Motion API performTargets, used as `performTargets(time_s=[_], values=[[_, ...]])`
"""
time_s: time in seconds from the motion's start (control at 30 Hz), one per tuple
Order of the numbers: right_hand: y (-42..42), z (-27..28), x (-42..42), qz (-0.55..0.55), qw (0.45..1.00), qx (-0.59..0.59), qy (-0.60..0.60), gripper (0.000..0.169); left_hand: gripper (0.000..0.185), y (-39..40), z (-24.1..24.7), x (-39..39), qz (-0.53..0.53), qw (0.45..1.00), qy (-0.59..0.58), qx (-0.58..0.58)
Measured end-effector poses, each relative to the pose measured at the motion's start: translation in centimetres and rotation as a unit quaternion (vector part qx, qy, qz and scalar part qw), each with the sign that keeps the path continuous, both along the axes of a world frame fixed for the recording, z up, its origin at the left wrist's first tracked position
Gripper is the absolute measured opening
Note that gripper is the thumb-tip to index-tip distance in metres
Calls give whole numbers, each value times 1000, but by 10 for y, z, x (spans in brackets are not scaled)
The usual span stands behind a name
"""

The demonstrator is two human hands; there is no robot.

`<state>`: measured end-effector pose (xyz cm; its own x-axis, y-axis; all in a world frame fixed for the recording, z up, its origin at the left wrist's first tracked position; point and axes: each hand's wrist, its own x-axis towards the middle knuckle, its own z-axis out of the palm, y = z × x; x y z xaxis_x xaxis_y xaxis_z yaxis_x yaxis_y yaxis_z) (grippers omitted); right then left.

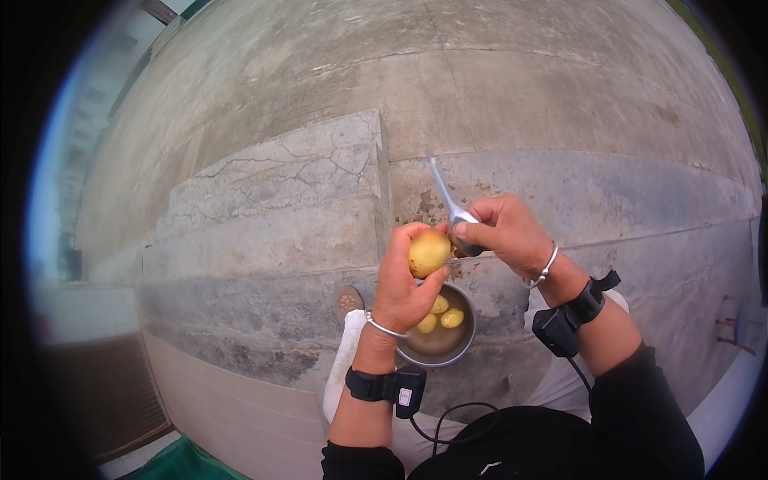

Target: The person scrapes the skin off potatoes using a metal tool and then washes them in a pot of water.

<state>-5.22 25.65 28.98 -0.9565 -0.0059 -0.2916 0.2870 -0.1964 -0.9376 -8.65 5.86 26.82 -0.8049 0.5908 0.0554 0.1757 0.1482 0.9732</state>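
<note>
A peeled-looking yellow potato (429, 253) is held between the thumb and fingers of my left hand (403, 288), above a round metal pot. Just to its right, my right hand (504, 231) grips a metal spoon (457, 216) by its bowl end, thumb pressed on it, with the handle pointing up and away from me. Below my left hand the pot (473, 329) stands between my feet, holding murky water and several yellow potatoes (452, 318). Part of the pot is hidden by my left hand and wrist.
Cracked concrete steps (288, 180) rise ahead on the left, beside a wide concrete ground (540, 102). My left shoe (349, 302) rests near the pot. A black cable (468, 404) loops below the wrist devices. A small stool (735, 327) stands at the far right.
</note>
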Motion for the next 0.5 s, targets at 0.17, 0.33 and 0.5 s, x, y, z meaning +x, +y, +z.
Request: performTargets(time_s=[0.17, 0.33, 0.5], values=[[-6, 5, -1, 27, 998, 48, 13, 14, 57, 1, -4, 1, -10, 1000, 14, -24], [-16, 0, 3, 55, 996, -4, 67, 14, 57, 0, -2, 2, 0, 994, -74, -75], [-22, -5, 5, 40, 995, 57, 74, 12, 51, -4, -6, 2, 4, 994, -103, -46]])
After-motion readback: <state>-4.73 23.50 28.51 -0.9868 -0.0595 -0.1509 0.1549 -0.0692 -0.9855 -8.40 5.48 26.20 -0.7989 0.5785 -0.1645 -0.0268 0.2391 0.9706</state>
